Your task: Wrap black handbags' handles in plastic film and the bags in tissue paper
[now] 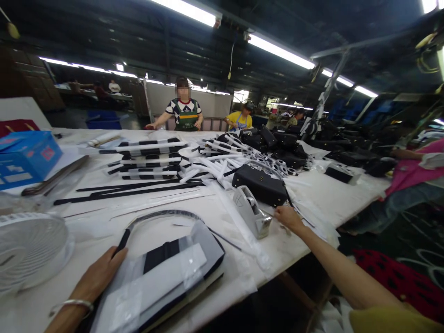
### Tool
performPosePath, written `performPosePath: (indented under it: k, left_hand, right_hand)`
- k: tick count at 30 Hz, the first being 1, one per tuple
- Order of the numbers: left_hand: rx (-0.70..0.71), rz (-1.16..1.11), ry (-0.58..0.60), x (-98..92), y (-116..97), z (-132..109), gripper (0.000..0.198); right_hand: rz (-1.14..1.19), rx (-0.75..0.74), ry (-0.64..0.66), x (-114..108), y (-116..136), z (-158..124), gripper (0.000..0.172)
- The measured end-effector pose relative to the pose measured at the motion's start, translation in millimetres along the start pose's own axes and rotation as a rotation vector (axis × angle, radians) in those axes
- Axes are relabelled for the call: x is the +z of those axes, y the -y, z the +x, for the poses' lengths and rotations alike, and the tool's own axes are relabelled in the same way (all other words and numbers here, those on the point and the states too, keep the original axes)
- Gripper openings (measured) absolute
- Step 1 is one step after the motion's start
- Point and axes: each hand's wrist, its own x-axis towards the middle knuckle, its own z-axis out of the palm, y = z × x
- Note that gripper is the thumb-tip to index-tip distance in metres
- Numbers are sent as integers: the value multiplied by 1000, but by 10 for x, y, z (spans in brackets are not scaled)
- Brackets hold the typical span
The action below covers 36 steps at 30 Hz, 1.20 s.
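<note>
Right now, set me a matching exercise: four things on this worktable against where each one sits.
Things:
1 tape dispenser
2 blue box
3 white fan
4 wrapped bag

Places:
a under the left hand
b far left, further back on the table
c just in front of the right hand
d near left corner of the table

Pairs: 1-c; 2-b; 3-d; 4-a.

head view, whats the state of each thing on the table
left hand: open, flat on the wrapped bag
right hand: open, beside the tape dispenser
wrapped bag: lying flat
tape dispenser: upright
black bag: closed
blue box: closed
fan: lying face up
</note>
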Motion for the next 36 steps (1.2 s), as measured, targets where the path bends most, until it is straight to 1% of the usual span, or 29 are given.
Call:
performPosePath:
  k: [2, 3, 5, 7, 9, 11, 12, 13, 14, 15, 17, 19, 20, 22, 25, 27, 29, 31, 33, 36]
  left_hand:
    - [51, -56, 124, -25, -24, -44, 46]
    - [66, -70, 156, -30, -20, -53, 49]
    - [64, -91, 160, -33, 9, -42, 54]
    - [57, -123, 161, -37, 40, -11, 59]
    - [65, -164, 113, -57, 27, -6, 66]
    - [120, -199, -5, -107, -75, -90, 73]
    - [186, -214, -79, -143, -169, -181, 74]
    - [267, -238, -137, -183, -292, -304, 71]
    - [367, -293, -160, -225, -439, -455, 66]
    - [460, -361, -145, -265, -604, -624, 61]
    - [576, -511, -31, -325, -949, -968, 51]
    - [680, -665, 94, -351, -1242, -1250, 48]
    - [701, -726, 162, -354, -1350, -1354, 51]
    - [690, -851, 306, -353, -1473, -1488, 51]
    - [698, -1000, 497, -360, -1478, -1572, 37]
    - [685, -1086, 573, -369, -1424, -1595, 40]
    - [625, -1140, 566, -379, -1358, -1612, 41]
    - [571, -1136, 506, -390, -1295, -1627, 38]
    - [563, -1075, 457, -401, -1238, -1643, 37]
    - [573, -975, 443, -411, -1166, -1664, 36]
  right_hand:
    - [188, 57, -16, -206, -2, 3, 14]
    - [284, 75, -23, -314, 9, -7, 13]
    - [464, 84, -32, -524, 73, -54, 11]
    - [605, 61, -27, -707, 207, -137, 12]
    - [736, 26, 17, -842, 423, -257, 19]
    - [878, -7, 116, -915, 718, -415, 27]
    - [943, -25, 182, -929, 889, -507, 30]
    - [992, -48, 250, -928, 1071, -609, 33]
    - [1022, -77, 319, -914, 1258, -718, 35]
    - [1041, -112, 385, -890, 1446, -831, 36]
    - [1065, -186, 523, -821, 1800, -1064, 37]
    - [1071, -253, 657, -737, 2098, -1281, 37]
    - [1066, -282, 716, -693, 2221, -1376, 37]
    - [1042, -330, 815, -605, 2411, -1525, 38]
    - [974, -384, 891, -484, 2578, -1644, 37]
    - [902, -425, 884, -415, 2633, -1673, 36]
    - [782, -475, 863, -358, 2664, -1692, 34]
    - [620, -510, 846, -309, 2688, -1724, 32]
    - [469, -520, 835, -262, 2708, -1771, 29]
    - [343, -539, 806, -191, 2723, -1839, 27]
